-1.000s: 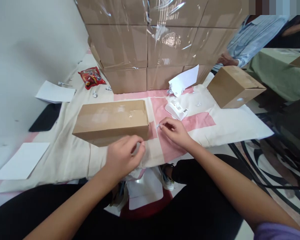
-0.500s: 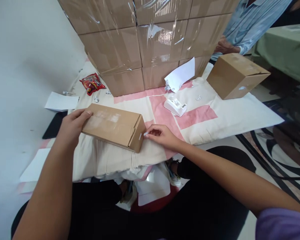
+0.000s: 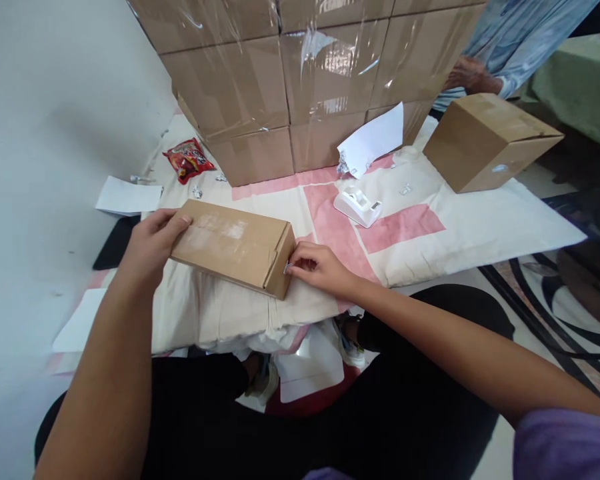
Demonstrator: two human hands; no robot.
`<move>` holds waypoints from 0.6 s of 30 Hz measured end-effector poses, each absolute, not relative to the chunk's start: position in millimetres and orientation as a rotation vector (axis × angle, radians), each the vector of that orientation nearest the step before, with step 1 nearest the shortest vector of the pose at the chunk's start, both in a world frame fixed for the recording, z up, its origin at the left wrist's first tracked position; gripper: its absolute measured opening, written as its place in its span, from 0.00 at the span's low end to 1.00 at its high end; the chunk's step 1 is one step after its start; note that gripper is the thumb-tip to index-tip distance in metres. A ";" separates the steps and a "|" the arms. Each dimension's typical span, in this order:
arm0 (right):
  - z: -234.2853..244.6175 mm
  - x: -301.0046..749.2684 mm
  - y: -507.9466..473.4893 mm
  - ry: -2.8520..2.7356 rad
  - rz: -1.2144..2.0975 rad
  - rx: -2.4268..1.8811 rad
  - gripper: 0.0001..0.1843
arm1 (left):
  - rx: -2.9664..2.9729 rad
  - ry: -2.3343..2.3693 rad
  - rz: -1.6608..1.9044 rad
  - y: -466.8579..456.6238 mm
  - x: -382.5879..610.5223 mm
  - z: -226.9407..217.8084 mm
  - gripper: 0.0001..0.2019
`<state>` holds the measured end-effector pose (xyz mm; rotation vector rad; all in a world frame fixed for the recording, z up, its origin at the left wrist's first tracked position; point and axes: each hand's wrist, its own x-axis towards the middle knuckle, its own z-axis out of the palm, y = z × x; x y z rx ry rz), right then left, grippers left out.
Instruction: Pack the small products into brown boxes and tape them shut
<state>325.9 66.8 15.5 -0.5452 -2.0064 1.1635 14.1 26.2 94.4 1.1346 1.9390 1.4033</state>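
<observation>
A long, flat cardboard box (image 3: 235,243) lies at a slant on the cloth in front of me, with whitish scuffs on its top. My left hand (image 3: 155,243) grips its left end, thumb on top and fingers round the far edge. At the right end face, my right hand (image 3: 317,267) pinches a small whitish piece (image 3: 287,268) between thumb and forefinger. That piece touches or nearly touches the cardboard; what it is made of I cannot make out. Beyond my right hand stands a white tape dispenser (image 3: 358,206).
Film-wrapped stacked cartons (image 3: 240,87) rise at the back. A larger carton (image 3: 490,143) sits right, near a person in a blue shirt (image 3: 520,47). A red snack packet (image 3: 187,160), a white sheet (image 3: 373,140) and foil-like scraps (image 3: 197,193) lie on the cloth (image 3: 410,260).
My right hand has brought the small whitish piece closer to the box's end face. My left hand keeps its hold. The whole view has shifted slightly.
</observation>
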 end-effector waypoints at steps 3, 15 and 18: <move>16.3 325.0 67.6 -2.042 1.134 -0.576 0.08 | 1.126 1.912 1.411 28.9 12.8 92.5 0.24; 24.4 354.1 68.8 -2.164 0.926 -0.724 0.09 | 1.206 1.926 1.374 28.3 11.1 93.3 0.26; 23.0 348.6 68.0 -2.145 0.948 -0.698 0.08 | 1.227 1.925 1.348 27.1 14.3 95.3 0.30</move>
